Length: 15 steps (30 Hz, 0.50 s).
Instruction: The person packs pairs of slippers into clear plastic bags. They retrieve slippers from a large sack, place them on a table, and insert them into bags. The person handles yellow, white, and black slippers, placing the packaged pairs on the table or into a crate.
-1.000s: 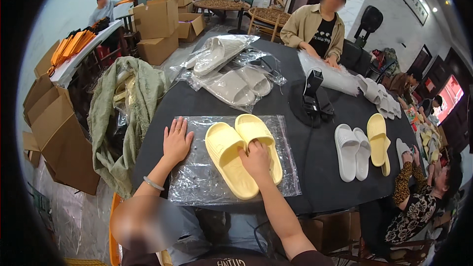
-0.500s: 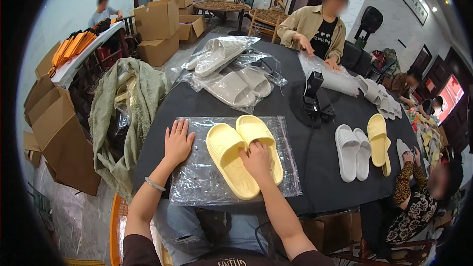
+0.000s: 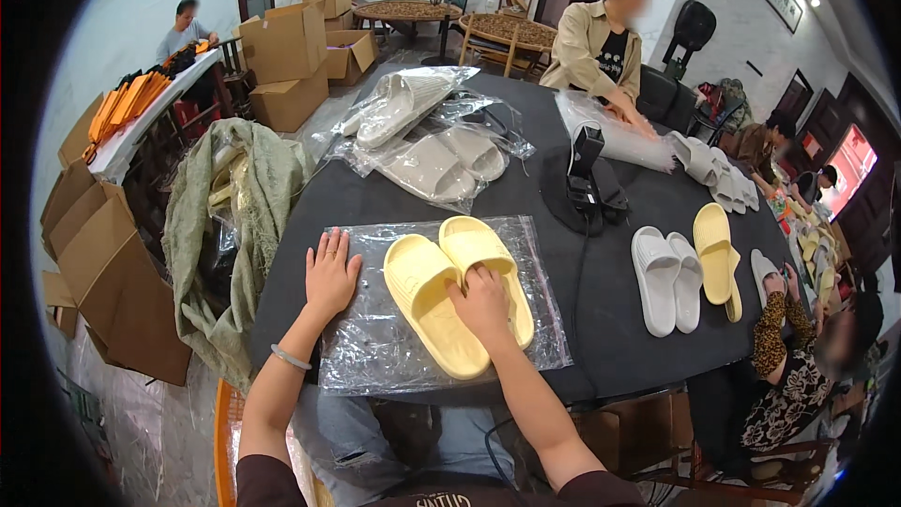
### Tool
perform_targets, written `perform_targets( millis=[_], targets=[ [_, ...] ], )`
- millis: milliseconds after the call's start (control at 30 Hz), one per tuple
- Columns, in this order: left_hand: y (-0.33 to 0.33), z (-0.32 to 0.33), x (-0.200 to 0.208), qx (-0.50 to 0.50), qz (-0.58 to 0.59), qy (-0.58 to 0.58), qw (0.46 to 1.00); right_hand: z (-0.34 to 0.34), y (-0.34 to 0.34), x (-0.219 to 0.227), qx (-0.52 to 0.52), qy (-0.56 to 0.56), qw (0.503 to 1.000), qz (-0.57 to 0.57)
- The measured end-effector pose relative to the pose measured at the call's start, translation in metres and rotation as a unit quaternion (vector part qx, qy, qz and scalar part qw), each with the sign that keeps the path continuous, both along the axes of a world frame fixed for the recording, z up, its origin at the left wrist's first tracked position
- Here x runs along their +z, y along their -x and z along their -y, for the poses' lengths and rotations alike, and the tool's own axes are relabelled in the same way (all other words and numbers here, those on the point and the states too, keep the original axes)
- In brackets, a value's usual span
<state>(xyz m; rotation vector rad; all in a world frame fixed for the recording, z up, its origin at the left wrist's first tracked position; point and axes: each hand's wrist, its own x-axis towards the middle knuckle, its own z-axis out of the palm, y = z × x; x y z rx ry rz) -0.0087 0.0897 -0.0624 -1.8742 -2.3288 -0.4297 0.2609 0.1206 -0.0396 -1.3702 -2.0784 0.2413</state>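
Black, the table (image 3: 619, 357) filled the middle of the view, its near edge close to the seated body, probably so that both hands could work without stretching. Beside its left edge slumped a green sack (image 3: 282, 188), mouth gaping, perhaps on the floor to spare the tabletop. Wrapped slippers (image 3: 427, 174), grey in clear film, made a heap on the far side, seemingly out of the hands' way. Closer in lay a clear bag (image 3: 352, 338), spread flat. On it, right of its middle, rested the yellow slippers (image 3: 427, 310), side by side, toes pointing away and heels toward the body. A grey pair (image 3: 664, 286) and another yellow pair (image 3: 718, 253) lay off to the right, well apart from the bag.

The left hand (image 3: 330, 282) pressed palm-down on the bag's left part, fingers straight and slightly apart, which likely steadied the film. The right hand (image 3: 483, 305) reached into the right slipper, fingers bent toward the strap; whether they were clamped on it I cannot tell. A pale bangle (image 3: 291, 357) circled the left wrist.
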Motion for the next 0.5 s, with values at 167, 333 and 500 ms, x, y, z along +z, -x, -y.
perform_targets(
  millis=[167, 333, 500],
  targets=[
    [0.000, 0.001, 0.003, 0.003, 0.002, -0.003, 1.000, 0.000, 0.002, 0.002, -0.005, 0.021, 0.999, 0.024],
    [0.001, 0.004, 0.003, 0.001, 0.013, -0.003, 1.000, -0.001, 0.001, 0.002, -0.006, 0.027, 0.998, 0.053],
    [0.002, 0.002, -0.001, 0.008, 0.015, -0.011, 1.000, 0.004, 0.000, 0.018, -0.052, 0.024, 0.998, 0.013]
  ],
)
